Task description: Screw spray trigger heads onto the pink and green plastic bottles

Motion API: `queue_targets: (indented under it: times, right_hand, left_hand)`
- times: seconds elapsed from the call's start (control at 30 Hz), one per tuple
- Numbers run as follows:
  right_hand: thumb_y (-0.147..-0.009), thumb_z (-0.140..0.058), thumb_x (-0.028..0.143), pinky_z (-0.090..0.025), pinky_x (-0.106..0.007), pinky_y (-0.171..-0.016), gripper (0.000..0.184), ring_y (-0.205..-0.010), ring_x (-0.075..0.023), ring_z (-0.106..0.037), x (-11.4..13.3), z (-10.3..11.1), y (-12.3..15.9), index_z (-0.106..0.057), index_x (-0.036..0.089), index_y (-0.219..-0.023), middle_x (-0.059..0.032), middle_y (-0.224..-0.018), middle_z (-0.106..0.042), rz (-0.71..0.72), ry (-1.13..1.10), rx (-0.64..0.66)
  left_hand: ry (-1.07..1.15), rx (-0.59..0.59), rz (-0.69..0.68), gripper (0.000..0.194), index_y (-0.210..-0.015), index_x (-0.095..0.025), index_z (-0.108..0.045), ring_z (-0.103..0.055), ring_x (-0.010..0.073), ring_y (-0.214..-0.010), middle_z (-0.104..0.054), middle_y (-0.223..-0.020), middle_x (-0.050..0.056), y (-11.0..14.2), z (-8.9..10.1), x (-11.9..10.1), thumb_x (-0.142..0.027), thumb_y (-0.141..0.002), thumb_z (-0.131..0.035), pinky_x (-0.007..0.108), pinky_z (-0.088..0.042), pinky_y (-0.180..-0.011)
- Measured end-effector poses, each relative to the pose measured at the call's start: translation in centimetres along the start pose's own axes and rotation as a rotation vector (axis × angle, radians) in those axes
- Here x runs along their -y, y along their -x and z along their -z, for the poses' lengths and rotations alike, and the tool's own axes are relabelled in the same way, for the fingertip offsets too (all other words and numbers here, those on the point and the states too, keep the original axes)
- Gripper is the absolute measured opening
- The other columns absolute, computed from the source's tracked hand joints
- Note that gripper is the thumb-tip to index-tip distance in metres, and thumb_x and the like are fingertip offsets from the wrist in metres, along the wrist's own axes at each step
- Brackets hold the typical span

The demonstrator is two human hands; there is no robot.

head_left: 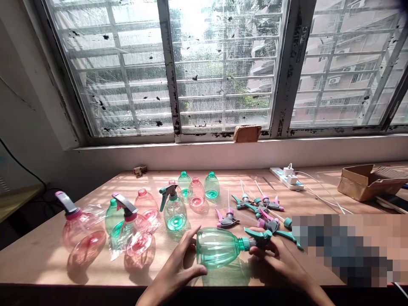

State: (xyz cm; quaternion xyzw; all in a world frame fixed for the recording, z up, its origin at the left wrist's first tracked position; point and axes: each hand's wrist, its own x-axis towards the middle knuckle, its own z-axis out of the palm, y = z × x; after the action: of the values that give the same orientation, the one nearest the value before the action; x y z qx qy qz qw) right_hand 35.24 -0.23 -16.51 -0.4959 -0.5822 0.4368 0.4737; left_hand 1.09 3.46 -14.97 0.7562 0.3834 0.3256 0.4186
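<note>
A clear green spray bottle point(216, 246) lies on its side near the table's front edge. My left hand point(178, 267) cups its base, fingers curled around it. My right hand point(277, 259) grips the teal trigger head point(259, 239) at the bottle's neck. Behind stand assembled bottles: a green one with a teal trigger point(174, 210), a pink one with a grey-pink trigger point(135, 236) and another pink one point(81, 231). Open green and pink bottles point(196, 191) stand farther back. Loose trigger heads point(255, 206) lie to the right of them.
The wooden table point(38, 255) runs under a barred window point(223, 63). A white power strip with plugged chargers point(287, 176) and cables lies at the back right. A cardboard box point(366, 180) sits at the far right. A blurred patch covers the lower right.
</note>
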Motion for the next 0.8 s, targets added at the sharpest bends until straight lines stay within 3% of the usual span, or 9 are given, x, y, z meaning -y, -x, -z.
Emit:
queue_targets:
  times: [0.07, 0.13, 0.3, 0.4, 0.57, 0.7, 0.8]
  right_hand:
    - [-0.081, -0.080, 0.068, -0.063, -0.043, -0.087, 0.056, -0.094, -0.0299, -0.074, 0.2, 0.0, -0.1, -0.078, 0.024, -0.117, -0.0130, -0.118, -0.077, 0.009, -0.020, 0.007]
    - [-0.083, -0.078, 0.068, -0.063, -0.043, -0.086, 0.063, -0.095, -0.0308, -0.075, 0.3, 0.0, -0.2, -0.074, 0.025, -0.129, -0.0123, -0.110, -0.079, 0.018, -0.035, 0.014]
    - [-0.084, -0.076, 0.071, -0.062, -0.045, -0.083, 0.073, -0.087, -0.0311, -0.076, -0.3, 0.0, -0.4, -0.069, 0.024, -0.139, -0.0103, -0.094, -0.079, 0.043, -0.046, 0.006]
    - [-0.083, -0.078, 0.069, -0.062, -0.045, -0.083, 0.075, -0.088, -0.0304, -0.076, -0.4, -0.1, -0.4, -0.066, 0.025, -0.143, -0.0094, -0.095, -0.078, 0.024, -0.061, 0.037]
    - [-0.080, -0.082, 0.068, -0.064, -0.046, -0.086, 0.075, -0.091, -0.0312, -0.077, -0.1, -0.2, -0.3, -0.069, 0.026, -0.141, -0.0099, -0.101, -0.079, 0.009, -0.072, 0.049]
    - [-0.075, -0.085, 0.069, -0.065, -0.042, -0.090, 0.070, -0.099, -0.0318, -0.077, 0.0, -0.3, 0.0, -0.076, 0.026, -0.129, -0.0103, -0.107, -0.080, 0.011, -0.067, 0.003]
    - [-0.069, -0.086, 0.074, -0.065, -0.042, -0.092, 0.070, -0.102, -0.0327, -0.078, 0.0, -0.6, 0.3, -0.079, 0.025, -0.119, -0.0112, -0.114, -0.079, 0.016, -0.098, -0.074]
  left_hand:
    - [0.031, 0.007, -0.024, 0.070, -0.162, -0.040, -0.039, -0.045, 0.0364, -0.149, -0.037, -0.170, 0.006, 0.3, 0.2, 0.0, -0.051, -0.098, -0.067, 0.050, -0.039, -0.125]
    - [0.033, 0.005, -0.038, 0.062, -0.161, -0.040, -0.039, -0.049, 0.0349, -0.146, -0.037, -0.170, 0.007, 0.3, 0.1, 0.3, -0.053, -0.103, -0.058, 0.050, -0.042, -0.122]
    - [-0.028, -0.050, -0.148, 0.086, -0.163, -0.041, -0.031, -0.047, 0.0334, -0.149, -0.040, -0.169, 0.008, -0.1, -0.3, 1.2, -0.031, -0.092, -0.077, 0.050, -0.038, -0.126]
    - [-0.086, -0.044, -0.158, 0.090, -0.164, -0.038, -0.029, -0.041, 0.0327, -0.154, -0.038, -0.170, 0.008, -0.3, -0.4, 1.3, -0.017, -0.088, -0.074, 0.051, -0.034, -0.129]
    - [-0.176, -0.064, -0.084, 0.086, -0.165, -0.028, -0.027, -0.044, 0.0347, -0.153, -0.042, -0.167, 0.015, -0.5, -0.6, 0.8, -0.022, -0.090, -0.069, 0.053, -0.034, -0.129]
    - [-0.181, -0.032, -0.011, 0.098, -0.165, -0.029, -0.029, -0.037, 0.0365, -0.157, -0.042, -0.169, 0.012, -0.3, -0.7, 0.3, -0.027, -0.083, -0.080, 0.050, -0.029, -0.132]
    - [-0.095, -0.011, 0.008, 0.081, -0.165, -0.031, -0.030, -0.034, 0.0340, -0.160, -0.038, -0.173, 0.009, -0.1, -0.5, 0.3, -0.046, -0.096, -0.070, 0.048, -0.027, -0.132]
